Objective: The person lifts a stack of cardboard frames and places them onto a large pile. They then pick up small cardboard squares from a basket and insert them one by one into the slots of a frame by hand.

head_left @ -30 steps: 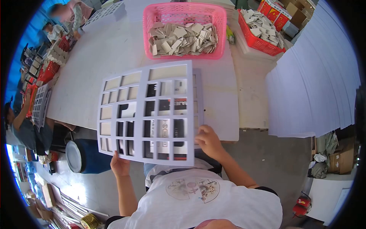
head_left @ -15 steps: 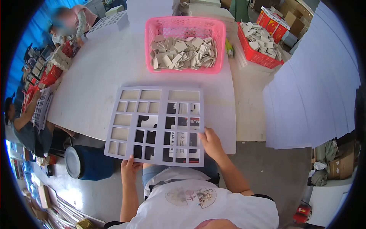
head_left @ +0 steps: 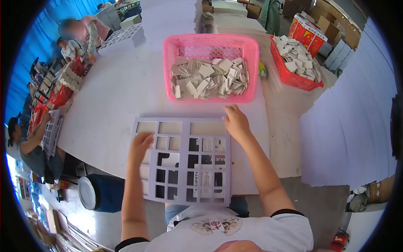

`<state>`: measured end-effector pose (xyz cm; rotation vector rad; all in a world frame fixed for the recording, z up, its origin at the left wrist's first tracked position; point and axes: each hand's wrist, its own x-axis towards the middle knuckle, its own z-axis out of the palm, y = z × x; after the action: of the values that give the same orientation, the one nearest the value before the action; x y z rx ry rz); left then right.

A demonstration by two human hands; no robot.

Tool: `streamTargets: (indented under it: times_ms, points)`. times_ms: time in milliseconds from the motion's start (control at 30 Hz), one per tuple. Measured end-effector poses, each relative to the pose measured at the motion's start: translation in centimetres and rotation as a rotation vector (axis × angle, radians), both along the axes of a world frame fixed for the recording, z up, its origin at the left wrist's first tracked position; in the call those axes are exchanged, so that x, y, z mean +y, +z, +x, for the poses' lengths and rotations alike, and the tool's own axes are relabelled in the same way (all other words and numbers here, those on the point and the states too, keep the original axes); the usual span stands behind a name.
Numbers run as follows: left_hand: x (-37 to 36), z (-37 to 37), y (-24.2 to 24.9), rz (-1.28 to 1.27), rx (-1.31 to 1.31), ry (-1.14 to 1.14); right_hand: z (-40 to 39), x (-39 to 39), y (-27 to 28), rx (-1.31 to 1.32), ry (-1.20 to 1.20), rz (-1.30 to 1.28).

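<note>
A white grid sheet with rectangular cut-outs (head_left: 187, 161) lies near the table's front edge, with grey board and black-and-white print showing through its openings. My left hand (head_left: 142, 145) is over the sheet's left side, fingers loosely bent and slightly apart, nothing visible in them. By the sheet's upper right corner is my right hand (head_left: 236, 122), its fingers apart and holding nothing. Beyond it stands a pink basket (head_left: 210, 100) with many small grey board pieces (head_left: 205, 70).
A red basket of similar pieces (head_left: 296, 59) stands at the back right. Tall stacks of white sheets (head_left: 344, 122) rise at the right and back. Co-workers are at the table's left side, one person (head_left: 27, 145) holding another grid sheet. A blue drum (head_left: 107, 193) stands below the table edge.
Both hands have left the sheet's lower edges and moved up, the left to its upper left, the right toward the pink basket. The sheet now lies farther onto the table; the view has shifted.
</note>
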<state>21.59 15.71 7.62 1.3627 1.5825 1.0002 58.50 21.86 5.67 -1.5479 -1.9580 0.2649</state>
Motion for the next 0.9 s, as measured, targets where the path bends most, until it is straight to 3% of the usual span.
streamTargets:
  times_ms: [100, 200, 300, 400, 500, 600, 700, 733, 900]
  points:
    - [9.4, 4.6, -5.3, 0.261, 0.014, -0.091, -2.9, 7.5, -1.1, -0.088, 0.064, 0.238]
    - [14.0, 10.8, -4.7, 0.372, 0.150, 0.036, -5.3, 11.2, -0.8, -0.186, 0.186, 0.454]
    - [16.5, 13.4, -5.6, 0.408, 0.187, 0.130, -5.6, 13.9, -1.4, -0.365, 0.256, 0.474]
    - [15.9, 14.1, -5.4, 0.466, 0.151, 0.126, -5.4, 13.5, -0.4, -0.269, 0.239, 0.444]
    - [13.5, 14.1, -5.1, 0.462, -0.022, 0.057, -5.6, 10.5, -0.2, 0.196, 0.060, 0.284]
    - [11.1, 14.4, -6.2, 0.332, -0.364, -0.067, -6.0, 6.8, -1.7, 0.984, 0.107, -0.404]
    - [9.4, 13.7, -6.5, 0.067, -0.150, -0.154, -5.9, 4.2, -5.3, 0.635, 0.038, -0.323]
    - [8.7, 14.0, -6.5, 0.103, -0.205, -0.103, -6.0, 3.6, -6.1, 0.617, 0.076, -0.071]
    - [8.4, 14.3, -7.8, 0.184, -0.101, -0.043, -5.6, 2.1, -5.7, 0.421, -0.094, 0.041]
